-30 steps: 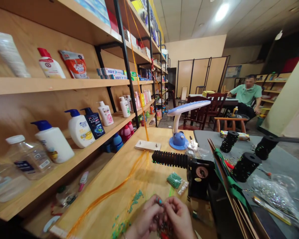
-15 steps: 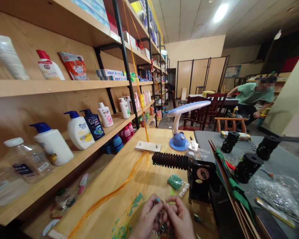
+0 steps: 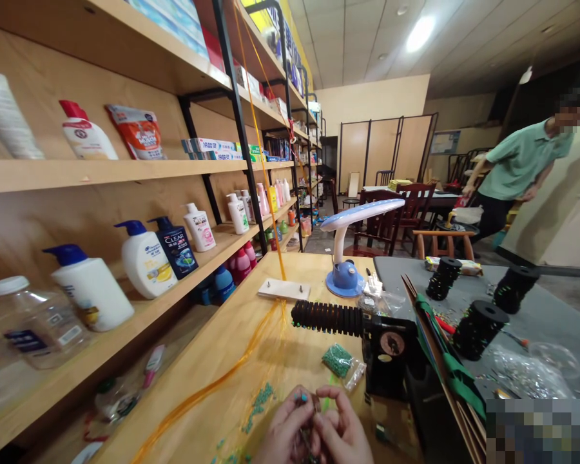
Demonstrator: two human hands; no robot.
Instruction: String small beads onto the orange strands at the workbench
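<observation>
Wooden counter (image 3: pixel 217 351): orange threads (image 3: pixel 176 412) strung along left; loose green beads (image 3: pixel 260 403) scattered near front; bead packet (image 3: pixel 337 359) laid beyond; blue lamp (image 3: pixel 345 278), pale block (image 3: pixel 284 290) set toward far end.

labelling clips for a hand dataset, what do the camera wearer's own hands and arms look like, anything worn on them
Both the left hand and right hand are bare, without gloves. A small blue spot shows near a left fingertip; I can't tell whether it is worn. No sleeves show; the lower picture edge cuts off the arms.
</observation>
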